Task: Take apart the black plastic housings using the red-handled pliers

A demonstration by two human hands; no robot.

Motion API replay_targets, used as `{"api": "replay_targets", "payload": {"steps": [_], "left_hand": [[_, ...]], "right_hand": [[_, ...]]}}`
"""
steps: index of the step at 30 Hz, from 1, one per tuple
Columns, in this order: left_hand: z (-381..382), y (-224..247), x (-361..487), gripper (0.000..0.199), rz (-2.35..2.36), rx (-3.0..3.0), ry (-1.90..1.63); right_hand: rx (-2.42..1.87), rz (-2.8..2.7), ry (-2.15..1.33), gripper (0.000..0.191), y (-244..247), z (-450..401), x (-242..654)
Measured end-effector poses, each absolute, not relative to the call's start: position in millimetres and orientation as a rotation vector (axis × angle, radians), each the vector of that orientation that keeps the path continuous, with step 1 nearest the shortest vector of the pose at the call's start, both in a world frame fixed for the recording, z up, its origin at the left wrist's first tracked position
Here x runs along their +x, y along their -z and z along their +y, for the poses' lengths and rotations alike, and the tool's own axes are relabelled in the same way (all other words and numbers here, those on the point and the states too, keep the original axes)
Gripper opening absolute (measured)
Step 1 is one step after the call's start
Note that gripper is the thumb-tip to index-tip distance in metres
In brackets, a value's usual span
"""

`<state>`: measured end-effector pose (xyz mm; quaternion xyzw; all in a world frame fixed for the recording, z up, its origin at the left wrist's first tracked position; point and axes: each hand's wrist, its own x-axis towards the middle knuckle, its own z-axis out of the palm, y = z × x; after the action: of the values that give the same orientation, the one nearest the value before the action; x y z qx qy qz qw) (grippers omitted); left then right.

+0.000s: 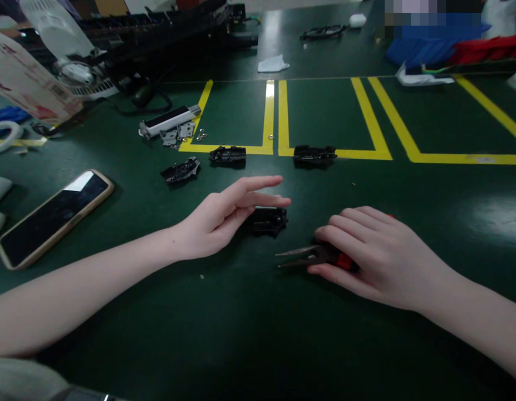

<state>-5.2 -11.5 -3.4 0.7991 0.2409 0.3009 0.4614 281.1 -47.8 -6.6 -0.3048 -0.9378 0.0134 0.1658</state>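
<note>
My right hand (372, 253) is wrapped round a pair of needle-nose pliers (320, 255) with red grips. Their jaws point left and are slightly apart. Just beyond the jaw tips lies a small black plastic part (269, 221) on the table. My left hand (228, 217) is beside that part, fingers stretched out and apart. Its thumb is at the part's left end, and a finger reaches along the far edge; whether they touch it I cannot tell. Farther back lie similar black parts: one (181, 171) at left, one (228, 156) in the middle and one (315, 155) at right.
Yellow tape (333, 153) marks boxes on the dark green table (241, 334). A phone (57, 217) lies at left. Metal brackets (178, 133), small rings (201, 135) and a white-and-black device (170, 120) sit behind. A white fan (61, 33) and a blue-clad person (428, 44) are at the back.
</note>
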Motion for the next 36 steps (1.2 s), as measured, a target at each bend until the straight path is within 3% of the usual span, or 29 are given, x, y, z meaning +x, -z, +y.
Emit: {"api": "replay_targets", "payload": {"steps": [13, 19, 21, 25, 36], "left_hand": [[-4.4, 4.6, -10.8, 0.047, 0.790, 2.004, -0.727], [-6.2, -2.7, -10.3, 0.063, 0.940, 2.527, -0.377], [-8.1, -4.5, -8.3, 0.055, 0.942, 2.578, -0.347], [-11.0, -7.6, -5.7, 0.036, 0.922, 2.410, -0.394], [-32.4, -7.8, 1.2, 0.045, 0.698, 1.980, -0.571]], "right_hand": [[-0.834, -2.699, -0.011, 0.037, 1.6, -46.0, 279.5], [-0.809, -2.705, 0.044, 0.036, -1.7, -45.7, 278.5], [-0.806, -2.707, 0.049, 0.037, -1.4, -45.9, 278.6], [-0.799, -2.709, 0.045, 0.036, -1.1, -45.6, 278.4], [-0.798, -2.649, 0.152, 0.030, 6.8, -47.9, 288.2]]}}
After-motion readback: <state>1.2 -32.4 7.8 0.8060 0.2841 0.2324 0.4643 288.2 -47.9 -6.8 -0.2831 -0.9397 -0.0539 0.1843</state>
